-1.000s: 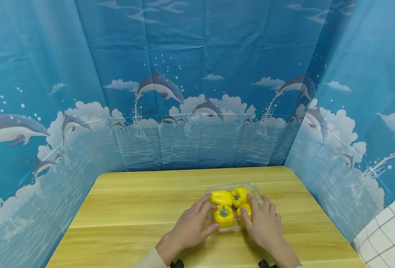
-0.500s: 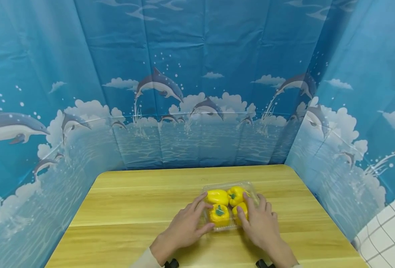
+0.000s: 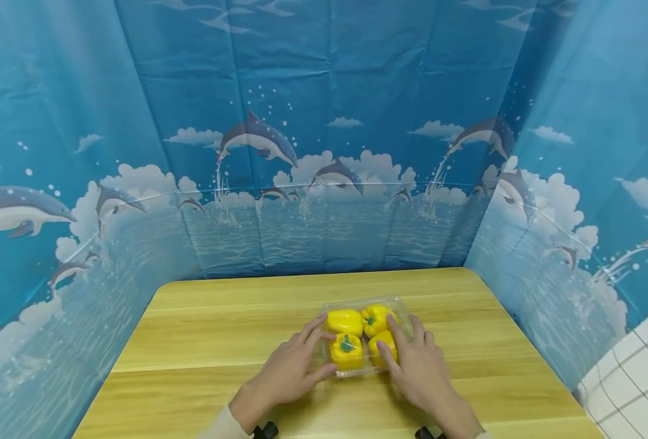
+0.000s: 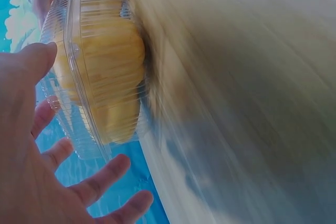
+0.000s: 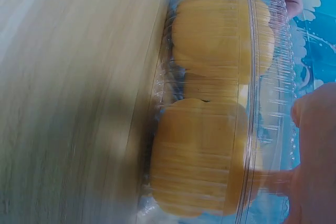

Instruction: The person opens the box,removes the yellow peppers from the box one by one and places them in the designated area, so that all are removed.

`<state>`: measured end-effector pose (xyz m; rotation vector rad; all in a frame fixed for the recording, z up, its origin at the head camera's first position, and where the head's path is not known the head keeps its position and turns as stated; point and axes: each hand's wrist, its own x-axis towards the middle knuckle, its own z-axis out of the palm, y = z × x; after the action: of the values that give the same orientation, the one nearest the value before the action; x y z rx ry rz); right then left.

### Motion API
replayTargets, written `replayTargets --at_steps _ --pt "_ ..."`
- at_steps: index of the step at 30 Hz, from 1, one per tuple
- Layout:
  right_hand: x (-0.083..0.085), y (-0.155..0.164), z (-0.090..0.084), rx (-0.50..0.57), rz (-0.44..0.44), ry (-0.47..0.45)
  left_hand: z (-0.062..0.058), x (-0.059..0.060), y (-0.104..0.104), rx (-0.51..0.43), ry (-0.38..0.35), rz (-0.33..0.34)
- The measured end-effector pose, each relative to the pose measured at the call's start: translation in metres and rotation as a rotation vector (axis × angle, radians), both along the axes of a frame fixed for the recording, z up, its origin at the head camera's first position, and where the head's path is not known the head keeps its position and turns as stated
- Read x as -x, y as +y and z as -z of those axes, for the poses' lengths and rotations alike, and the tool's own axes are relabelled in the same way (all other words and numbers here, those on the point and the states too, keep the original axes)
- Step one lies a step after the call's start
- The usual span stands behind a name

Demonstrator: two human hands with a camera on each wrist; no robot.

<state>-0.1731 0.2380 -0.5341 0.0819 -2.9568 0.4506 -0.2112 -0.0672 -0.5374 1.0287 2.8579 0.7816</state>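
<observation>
Both hands flanked a clear plastic clamshell box (image 3: 365, 332) of four yellow bell peppers (image 3: 346, 352) lying on the wooden counter (image 3: 208, 341), right of centre and toward the near edge. Left hand (image 3: 288, 375) lay against the box's left side, fingers fairly straight and spread over the lid edge, thumb along the near wall; from the left wrist view the fingers (image 4: 100, 179) looked splayed, palm facing the ribbed shell (image 4: 86, 66), not clamped round it. Right hand (image 3: 420, 372) lay likewise on the right side, fingers extended over the lid, thumb toward the near right pepper (image 3: 383, 342). In neither grip could the pictures show how firmly it pressed. Judged by look: the shell was thin, ribbed and glossy, so probably light, springy and apt to buckle or pop open if squeezed hard at mid-wall; likely slick under dry fingers. Peppers filled it snugly in the right wrist view (image 5: 202, 177), so the load should shift little but gave it moderate weight. Best hold seemed the stiffer rim seam (image 5: 252, 77) where lid met base, or under the base from both sides, palms supporting rather than fingertips pinching. Blue dolphin-print curtain (image 3: 313, 122) enclosed the counter on three sides.
</observation>
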Motion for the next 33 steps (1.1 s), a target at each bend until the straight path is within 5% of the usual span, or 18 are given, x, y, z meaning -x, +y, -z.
replayTargets --at_steps 33 --pt "0.005 -0.039 0.003 0.017 -0.07 0.029 0.001 -0.001 -0.05 -0.04 -0.014 -0.033"
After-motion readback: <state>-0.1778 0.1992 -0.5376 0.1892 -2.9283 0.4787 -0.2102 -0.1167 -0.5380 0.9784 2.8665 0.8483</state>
